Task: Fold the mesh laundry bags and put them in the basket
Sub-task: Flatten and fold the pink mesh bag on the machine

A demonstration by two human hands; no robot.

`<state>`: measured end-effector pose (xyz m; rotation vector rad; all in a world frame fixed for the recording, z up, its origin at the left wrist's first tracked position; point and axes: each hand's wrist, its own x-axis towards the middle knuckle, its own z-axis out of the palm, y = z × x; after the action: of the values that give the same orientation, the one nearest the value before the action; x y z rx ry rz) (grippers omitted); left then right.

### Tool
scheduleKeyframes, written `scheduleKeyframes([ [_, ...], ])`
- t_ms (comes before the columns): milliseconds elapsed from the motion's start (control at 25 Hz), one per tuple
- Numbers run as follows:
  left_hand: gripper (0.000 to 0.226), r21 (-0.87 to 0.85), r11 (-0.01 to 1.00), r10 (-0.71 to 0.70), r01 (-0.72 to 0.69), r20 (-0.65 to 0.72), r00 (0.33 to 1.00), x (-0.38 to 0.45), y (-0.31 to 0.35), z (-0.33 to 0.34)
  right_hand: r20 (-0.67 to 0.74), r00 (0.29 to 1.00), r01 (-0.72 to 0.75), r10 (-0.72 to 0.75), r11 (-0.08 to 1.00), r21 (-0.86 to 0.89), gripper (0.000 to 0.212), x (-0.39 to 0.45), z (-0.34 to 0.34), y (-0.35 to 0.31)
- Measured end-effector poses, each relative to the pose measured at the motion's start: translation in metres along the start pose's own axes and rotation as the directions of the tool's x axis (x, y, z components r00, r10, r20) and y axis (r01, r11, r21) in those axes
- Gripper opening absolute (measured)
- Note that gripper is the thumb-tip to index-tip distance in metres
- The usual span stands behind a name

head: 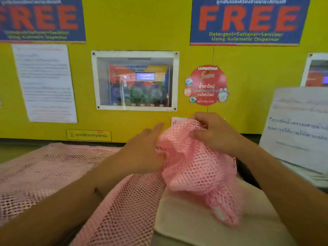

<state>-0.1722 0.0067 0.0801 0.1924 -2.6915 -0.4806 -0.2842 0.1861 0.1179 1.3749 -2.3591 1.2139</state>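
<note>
Yellow wall point(124, 32), cream cloth point(186, 215) below; right hand point(216, 134) pinches crumpled pink mesh bag point(195, 167), left hand point(142, 151) touching it, fingers straight.

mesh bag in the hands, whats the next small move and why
The bag hangs bunched from the right hand, which grips its top; the left hand touches its side. Probably spread the top edge taut between both hands.

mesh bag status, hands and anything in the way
Right hand grips bunched pink mesh bag. Left hand touches it, fingers straight. More mesh bags spread beneath; basket not in view.
</note>
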Motion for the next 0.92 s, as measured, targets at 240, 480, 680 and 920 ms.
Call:
scheduleKeyframes([
  [240,0.006,-0.118,0.993,-0.025,-0.024,-0.391,0.920,0.010,0.000,-0.006,0.013,0.999,-0.048,0.046,0.962,0.268,0.011,0.004,0.002,0.002],
  [480,0.017,-0.450,0.872,-0.158,-0.195,-0.634,0.757,-0.016,-0.032,-0.097,-0.230,0.973,0.024,0.033,0.971,0.240,0.020,0.017,0.013,-0.003],
  [680,0.026,0.187,0.982,-0.007,0.037,-0.156,0.988,-0.050,-0.101,-0.101,0.589,0.790,-0.120,0.171,0.985,-0.126,0.043,0.009,0.063,-0.023],
  [920,0.058,0.098,0.945,-0.327,0.313,0.328,0.886,-0.101,-0.141,-0.137,0.292,0.956,0.042,0.002,0.988,-0.146,0.030,0.028,0.110,-0.037],
])
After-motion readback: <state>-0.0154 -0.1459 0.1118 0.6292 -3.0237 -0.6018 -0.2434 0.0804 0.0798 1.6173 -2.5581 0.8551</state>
